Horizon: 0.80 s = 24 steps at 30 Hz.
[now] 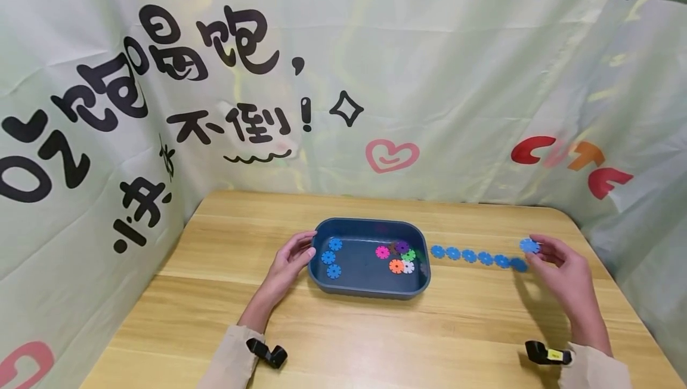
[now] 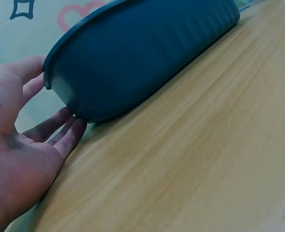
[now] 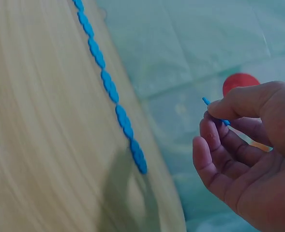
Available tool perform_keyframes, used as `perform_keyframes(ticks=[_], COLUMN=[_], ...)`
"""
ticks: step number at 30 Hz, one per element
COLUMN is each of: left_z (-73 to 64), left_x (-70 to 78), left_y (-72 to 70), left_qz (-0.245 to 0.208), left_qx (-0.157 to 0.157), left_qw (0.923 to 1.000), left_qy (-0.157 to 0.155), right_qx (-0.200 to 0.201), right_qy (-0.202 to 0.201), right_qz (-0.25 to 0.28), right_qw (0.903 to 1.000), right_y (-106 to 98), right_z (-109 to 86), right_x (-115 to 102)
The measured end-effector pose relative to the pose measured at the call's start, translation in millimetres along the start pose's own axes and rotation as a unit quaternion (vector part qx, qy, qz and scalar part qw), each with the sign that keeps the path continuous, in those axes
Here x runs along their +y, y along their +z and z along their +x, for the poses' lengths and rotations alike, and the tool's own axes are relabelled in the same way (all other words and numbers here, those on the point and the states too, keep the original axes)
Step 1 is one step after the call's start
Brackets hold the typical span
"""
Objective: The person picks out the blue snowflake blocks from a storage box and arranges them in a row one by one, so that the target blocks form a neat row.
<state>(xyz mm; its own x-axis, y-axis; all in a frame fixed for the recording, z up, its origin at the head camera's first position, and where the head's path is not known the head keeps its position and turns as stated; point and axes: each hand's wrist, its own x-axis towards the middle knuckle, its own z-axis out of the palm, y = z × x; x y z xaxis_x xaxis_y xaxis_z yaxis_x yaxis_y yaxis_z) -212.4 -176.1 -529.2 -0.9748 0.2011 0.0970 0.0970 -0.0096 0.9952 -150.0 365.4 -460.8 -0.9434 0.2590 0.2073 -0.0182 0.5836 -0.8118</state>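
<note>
Between the thumb and fingers of my right hand (image 1: 563,269) is a blue notched plastic disc (image 1: 529,246), pinched above the table. The right wrist view shows this disc (image 3: 226,122) nearly edge-on. Below and left of that hand, a row of blue notched discs (image 1: 469,256) runs across the table from beside the tray. My left hand (image 1: 287,264) holds the left end of a dark blue tray (image 1: 370,291), thumb at the rim. In the left wrist view, other fingertips (image 2: 77,130) touch the tray's lower end. The tray's far side is hidden there.
Inside the tray, 3 blue discs (image 1: 328,257) lie at the left. Pink (image 1: 382,252), orange (image 1: 396,266), white, green and purple discs cluster at its right. A printed cloth (image 1: 322,156) hangs behind the wooden table (image 1: 333,341).
</note>
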Motion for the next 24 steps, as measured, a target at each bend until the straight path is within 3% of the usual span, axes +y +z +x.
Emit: perform_keyframes(ticks=[5, 13, 24], left_z=[-0.8, -0.1, 0.0], left_x=[-1.2, -1.1, -1.2], left_y=[0.2, -0.6, -1.1], left_qz=[0.001, -0.006, -0.002], left_qx=[0.003, -0.007, -0.006], left_qw=[1.0000, 1.0000, 1.0000], left_qy=[-0.003, -0.001, -0.004], right_qx=[-0.001, -0.002, -0.016], right_qy=[0.032, 0.049, 0.073], right_qz=[-0.010, -0.038, -0.122], right_qw=[0.9994, 0.9981, 0.9897], right_y=[-4.1, -4.3, -6.4], right_z=[-0.1, 1.6, 5.7], right_x=[10.5, 24.4, 40.2])
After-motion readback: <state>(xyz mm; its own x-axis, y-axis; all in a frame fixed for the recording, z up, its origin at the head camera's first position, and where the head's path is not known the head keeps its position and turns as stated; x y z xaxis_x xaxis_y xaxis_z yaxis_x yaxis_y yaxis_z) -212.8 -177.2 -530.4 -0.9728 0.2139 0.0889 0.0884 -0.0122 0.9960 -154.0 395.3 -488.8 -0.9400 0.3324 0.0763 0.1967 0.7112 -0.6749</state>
